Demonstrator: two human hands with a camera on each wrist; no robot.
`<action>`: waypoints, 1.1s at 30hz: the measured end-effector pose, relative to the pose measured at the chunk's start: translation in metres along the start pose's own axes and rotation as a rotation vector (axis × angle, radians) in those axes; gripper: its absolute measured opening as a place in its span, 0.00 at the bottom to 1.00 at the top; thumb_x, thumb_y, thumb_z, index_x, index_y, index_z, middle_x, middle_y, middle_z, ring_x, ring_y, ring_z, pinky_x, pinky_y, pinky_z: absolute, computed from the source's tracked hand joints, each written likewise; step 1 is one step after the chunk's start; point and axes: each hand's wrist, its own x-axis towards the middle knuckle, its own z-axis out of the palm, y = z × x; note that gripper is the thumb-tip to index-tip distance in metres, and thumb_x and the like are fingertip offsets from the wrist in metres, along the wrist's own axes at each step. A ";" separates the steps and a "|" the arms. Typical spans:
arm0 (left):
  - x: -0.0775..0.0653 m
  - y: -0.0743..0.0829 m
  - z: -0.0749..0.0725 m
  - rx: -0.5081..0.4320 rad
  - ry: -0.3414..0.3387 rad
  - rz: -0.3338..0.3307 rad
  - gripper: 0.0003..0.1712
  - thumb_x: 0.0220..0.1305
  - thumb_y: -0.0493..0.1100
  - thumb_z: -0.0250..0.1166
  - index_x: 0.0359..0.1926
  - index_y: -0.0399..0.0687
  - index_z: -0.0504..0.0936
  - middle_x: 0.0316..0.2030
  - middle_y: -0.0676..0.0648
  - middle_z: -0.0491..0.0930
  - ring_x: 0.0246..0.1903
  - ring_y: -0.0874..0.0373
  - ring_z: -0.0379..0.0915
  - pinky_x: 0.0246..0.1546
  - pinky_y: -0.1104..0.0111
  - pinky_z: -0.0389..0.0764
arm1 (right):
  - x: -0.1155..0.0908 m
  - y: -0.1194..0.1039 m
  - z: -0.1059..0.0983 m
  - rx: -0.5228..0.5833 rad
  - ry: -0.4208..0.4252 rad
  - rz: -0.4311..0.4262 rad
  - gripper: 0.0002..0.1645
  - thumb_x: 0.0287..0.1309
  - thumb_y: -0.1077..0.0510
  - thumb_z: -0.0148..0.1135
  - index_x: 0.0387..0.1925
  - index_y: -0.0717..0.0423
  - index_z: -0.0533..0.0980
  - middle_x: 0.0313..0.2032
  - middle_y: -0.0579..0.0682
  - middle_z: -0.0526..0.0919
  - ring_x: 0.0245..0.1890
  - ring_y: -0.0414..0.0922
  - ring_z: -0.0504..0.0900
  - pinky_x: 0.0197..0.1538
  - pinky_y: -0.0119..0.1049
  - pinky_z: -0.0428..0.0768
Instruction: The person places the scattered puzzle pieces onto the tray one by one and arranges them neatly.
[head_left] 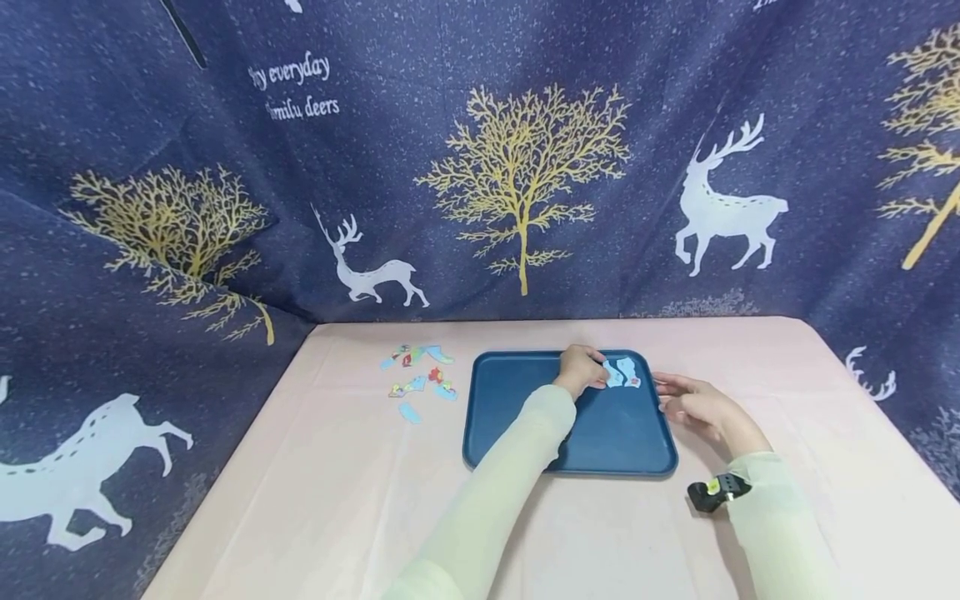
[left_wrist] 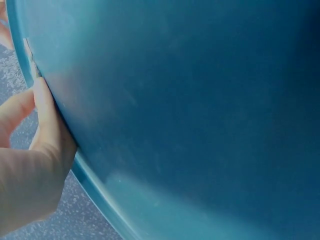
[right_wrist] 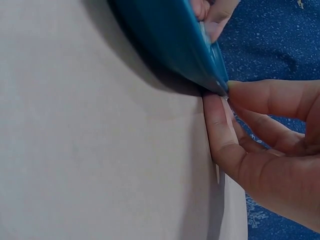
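A dark blue tray (head_left: 517, 425) with a raised rim lies on the table. My left hand (head_left: 582, 368) reaches over it and pinches the edge of a light-blue puzzle piece (head_left: 613, 374) near the tray's upper right. Right beside that piece lies another puzzle piece (head_left: 628, 372) with a small red patch, a narrow dark gap between them. In the left wrist view, the thumb and fingertips of the left hand (left_wrist: 37, 145) meet at the thin piece. My right hand (head_left: 701, 406) is at the tray's right rim, extended fingertips touching its outer side, as the right wrist view (right_wrist: 270, 150) also shows.
Left of the tray, several loose puzzle pieces (head_left: 409, 412) in light blue, red, yellow and green are scattered on the pale pink tablecloth (head_left: 322, 492). Behind the table hangs a dark blue curtain (head_left: 465, 50) with deer and trees. A black wrist camera (head_left: 708, 493) sits on the right sleeve.
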 end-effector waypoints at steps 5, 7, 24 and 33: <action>0.001 -0.001 0.001 0.048 0.018 0.010 0.13 0.45 0.19 0.69 0.32 0.35 0.85 0.28 0.41 0.79 0.26 0.45 0.84 0.24 0.66 0.87 | 0.001 0.001 0.001 0.007 -0.006 -0.013 0.51 0.44 0.78 0.49 0.72 0.70 0.44 0.65 0.76 0.55 0.44 0.38 0.75 0.39 0.27 0.81; 0.002 -0.002 0.001 0.047 0.021 0.010 0.13 0.44 0.18 0.69 0.31 0.35 0.84 0.28 0.41 0.79 0.26 0.45 0.84 0.24 0.66 0.87 | 0.001 0.002 0.002 0.012 -0.007 -0.021 0.51 0.44 0.78 0.49 0.72 0.71 0.44 0.65 0.76 0.55 0.44 0.37 0.76 0.39 0.27 0.81; -0.015 0.004 -0.019 -0.061 -0.116 0.037 0.18 0.54 0.21 0.64 0.48 0.29 0.79 0.38 0.37 0.79 0.40 0.40 0.82 0.39 0.59 0.87 | 0.002 0.000 0.003 -0.024 0.009 0.032 0.51 0.45 0.77 0.49 0.73 0.67 0.45 0.66 0.73 0.56 0.47 0.42 0.73 0.36 0.28 0.79; -0.010 0.013 -0.059 -0.105 -0.250 0.080 0.21 0.58 0.26 0.64 0.54 0.28 0.76 0.43 0.34 0.82 0.47 0.37 0.78 0.42 0.59 0.86 | 0.001 0.001 0.001 -0.014 -0.020 -0.035 0.50 0.44 0.77 0.49 0.72 0.71 0.44 0.65 0.77 0.56 0.43 0.36 0.75 0.35 0.27 0.80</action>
